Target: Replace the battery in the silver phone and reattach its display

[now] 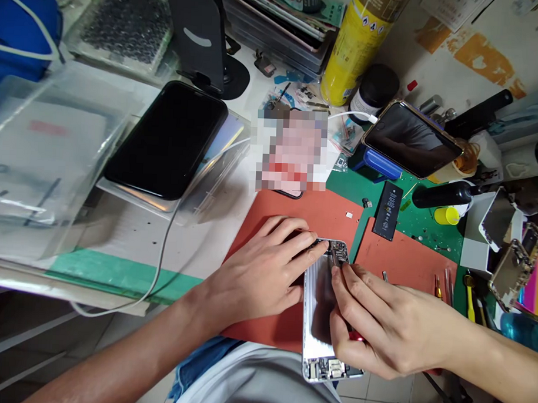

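Note:
An opened phone (320, 327) shows its silver housing, with small parts at its top and bottom ends. It reaches from the orange mat (268, 328) past the table's near edge, above my lap. My left hand (267, 266) holds the phone by its upper left side, the index fingertip pressed on the parts at the top. In my right hand (379, 317) is a slim metal-tipped tool (335, 257), pinched between the fingers. Its tip meets the top end of the phone, and a red part shows below the fingers. The rest of the tool is hidden.
A phone battery (387, 210) lies right of centre. Behind it a phone (412, 139) leans on a blue stand. A black phone (167, 139) lies on a box at left, its white cable (161, 262) looping over the table edge. A yellow spray can (358, 52) stands at the back.

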`<state>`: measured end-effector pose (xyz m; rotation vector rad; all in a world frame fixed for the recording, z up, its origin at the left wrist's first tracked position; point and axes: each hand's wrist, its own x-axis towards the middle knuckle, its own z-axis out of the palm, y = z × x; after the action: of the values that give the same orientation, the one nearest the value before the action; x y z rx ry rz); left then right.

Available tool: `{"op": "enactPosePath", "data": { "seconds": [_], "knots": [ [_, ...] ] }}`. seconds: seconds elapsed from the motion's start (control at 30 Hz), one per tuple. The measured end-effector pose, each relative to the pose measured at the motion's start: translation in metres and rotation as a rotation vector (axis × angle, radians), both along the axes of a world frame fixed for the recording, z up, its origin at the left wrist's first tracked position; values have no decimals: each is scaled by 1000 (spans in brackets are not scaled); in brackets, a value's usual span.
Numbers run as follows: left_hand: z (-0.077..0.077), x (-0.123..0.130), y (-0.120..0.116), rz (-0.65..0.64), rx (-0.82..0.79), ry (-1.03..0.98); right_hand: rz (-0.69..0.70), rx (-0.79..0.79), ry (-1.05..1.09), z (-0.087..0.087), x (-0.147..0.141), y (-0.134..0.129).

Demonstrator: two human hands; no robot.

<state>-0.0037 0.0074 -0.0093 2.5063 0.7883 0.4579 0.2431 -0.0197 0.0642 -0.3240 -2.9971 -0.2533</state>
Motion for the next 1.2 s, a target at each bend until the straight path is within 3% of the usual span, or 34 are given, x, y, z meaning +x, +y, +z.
{"op": "enactPosePath", "data": {
  "seconds": [0.4, 0.77, 1.2],
  "knots": [
    [-3, -1, 3, -12, -17, -2, 75, -20, -110, 6, 1, 1],
    [-2, 0, 3, 2, -11, 12, 46, 85, -113, 7, -3, 2],
    [-2, 0, 3, 2, 6, 16, 39, 45, -7, 8, -7, 8]
  ]
}}
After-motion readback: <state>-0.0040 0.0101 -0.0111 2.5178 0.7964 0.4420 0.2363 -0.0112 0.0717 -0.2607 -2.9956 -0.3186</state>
